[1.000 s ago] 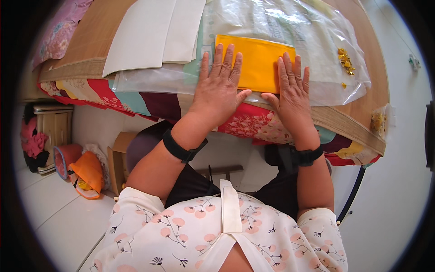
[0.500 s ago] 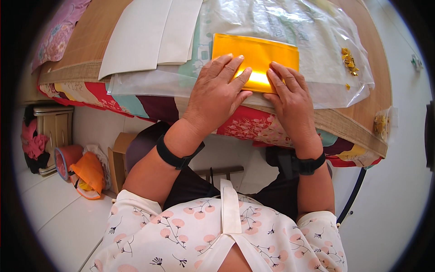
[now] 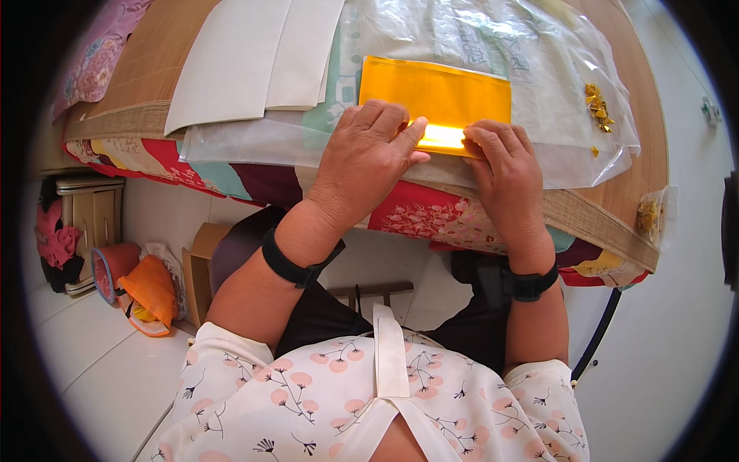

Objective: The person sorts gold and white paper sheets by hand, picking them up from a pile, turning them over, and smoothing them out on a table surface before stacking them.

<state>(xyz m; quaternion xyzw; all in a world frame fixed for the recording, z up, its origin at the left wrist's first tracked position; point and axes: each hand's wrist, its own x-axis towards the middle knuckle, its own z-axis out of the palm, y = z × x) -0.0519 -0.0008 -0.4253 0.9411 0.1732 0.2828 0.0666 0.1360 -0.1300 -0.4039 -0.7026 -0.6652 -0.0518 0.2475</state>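
Observation:
A shiny gold foil sheet [image 3: 435,88] with a pale far edge lies on the clear plastic sheet [image 3: 539,131] near the bed's front edge. My left hand [image 3: 368,150] pinches the foil's near left part, thumb on top and fingers curled. At the near right corner, my right hand [image 3: 504,158] grips the same foil with bent fingers. A bright reflection runs along the near edge between the two hands. The fingertips partly hide that edge, so I cannot tell exactly how it is folded.
Large white paper sheets [image 3: 223,65] lie to the left. Small gold foil scraps [image 3: 596,108] sit on the plastic at the right. A clear plastic tub [image 3: 650,215] with gold pieces stands by the right corner. On the floor at left are an orange bag [image 3: 150,292] and a bucket [image 3: 112,269].
My fingers were stretched flat over the foil; now they are curled at its near edge. Both hands have drawn slightly toward me, and more of the gold surface shows.

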